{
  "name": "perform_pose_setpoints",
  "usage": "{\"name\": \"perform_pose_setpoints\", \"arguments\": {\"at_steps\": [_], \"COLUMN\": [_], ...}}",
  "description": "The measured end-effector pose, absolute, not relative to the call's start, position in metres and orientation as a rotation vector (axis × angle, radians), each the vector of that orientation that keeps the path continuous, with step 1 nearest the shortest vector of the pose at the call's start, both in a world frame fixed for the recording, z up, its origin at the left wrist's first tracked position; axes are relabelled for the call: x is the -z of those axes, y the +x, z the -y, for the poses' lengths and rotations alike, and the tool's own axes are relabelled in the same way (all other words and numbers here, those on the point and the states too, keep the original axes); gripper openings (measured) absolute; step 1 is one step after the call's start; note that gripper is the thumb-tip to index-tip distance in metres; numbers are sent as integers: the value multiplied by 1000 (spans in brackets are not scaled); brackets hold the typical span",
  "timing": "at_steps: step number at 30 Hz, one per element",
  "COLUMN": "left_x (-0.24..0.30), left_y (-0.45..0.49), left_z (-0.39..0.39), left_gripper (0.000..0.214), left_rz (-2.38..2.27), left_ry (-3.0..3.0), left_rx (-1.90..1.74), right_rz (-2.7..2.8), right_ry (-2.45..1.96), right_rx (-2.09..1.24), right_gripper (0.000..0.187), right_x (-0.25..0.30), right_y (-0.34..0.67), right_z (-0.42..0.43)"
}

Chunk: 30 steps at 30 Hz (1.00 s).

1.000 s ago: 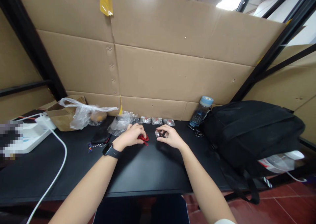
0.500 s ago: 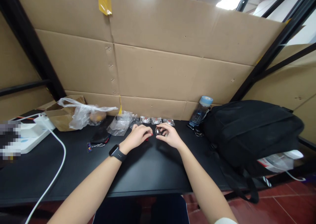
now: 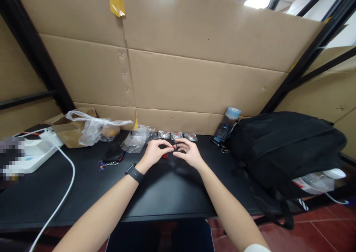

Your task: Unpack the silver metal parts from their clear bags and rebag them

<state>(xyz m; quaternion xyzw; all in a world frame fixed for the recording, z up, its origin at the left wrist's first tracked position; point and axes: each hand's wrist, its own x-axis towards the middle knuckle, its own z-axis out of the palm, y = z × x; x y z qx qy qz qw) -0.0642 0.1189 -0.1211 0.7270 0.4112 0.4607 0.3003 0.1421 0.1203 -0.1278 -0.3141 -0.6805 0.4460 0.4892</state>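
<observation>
Hands meet mid-bench (image 3: 167, 192): left hand (image 3: 154, 153) has its grip pinched on the red cord (image 3: 165, 156), right hand (image 3: 187, 153) pinches a small piece (image 3: 175, 146), fingertips touching, just near of the packets (image 3: 177, 135).

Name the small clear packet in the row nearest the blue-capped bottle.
The rightmost small clear packet, ending the row; the others lie further left.

Two hands, the left hand (image 3: 154, 153) and the right hand (image 3: 188, 153), pinch one small clear piece (image 3: 175, 146) above one red cord (image 3: 164, 156). The tabletop (image 3: 167, 192) carries three small clear packets (image 3: 177, 135), one water bottle (image 3: 226, 124), one black backpack (image 3: 283, 144) and one phone (image 3: 113, 153).
</observation>
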Motion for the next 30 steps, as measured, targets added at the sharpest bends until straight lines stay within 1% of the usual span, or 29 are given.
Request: {"name": "perform_pose_setpoints", "arguments": {"at_steps": [7,12,18,22,24,26,30], "left_x": [120,123,129,133,135,136,135], "left_y": [-62,-60,-55,-52,-51,-50,-51], "left_z": [-117,-117,-118,-118,-118,-117,-115], "left_gripper": [21,26,21,19,16,14,15], "left_rz": [-1099,-1141,-1157,-1188,-1232,-1283,-1366], "left_ry": [2043,2089,2157,2211,2223,2238,2275], "left_rx": [-1247,-1163,-1167,-1255,-1273,-1277,-1282], "right_rz": [1640,1648,1672,1639,1612,1588,1603], "right_ry": [-750,-746,-777,-815,-826,-833,-830], "right_rx": [-1071,-1028,-888,-910,-923,-926,-969], "right_gripper": [56,55,57,58,53,45,35], "right_x": [129,132,133,130,129,128,128], "right_y": [141,139,135,134,132,130,131], "right_z": [-122,-121,-119,-116,-114,-113,-114]}}
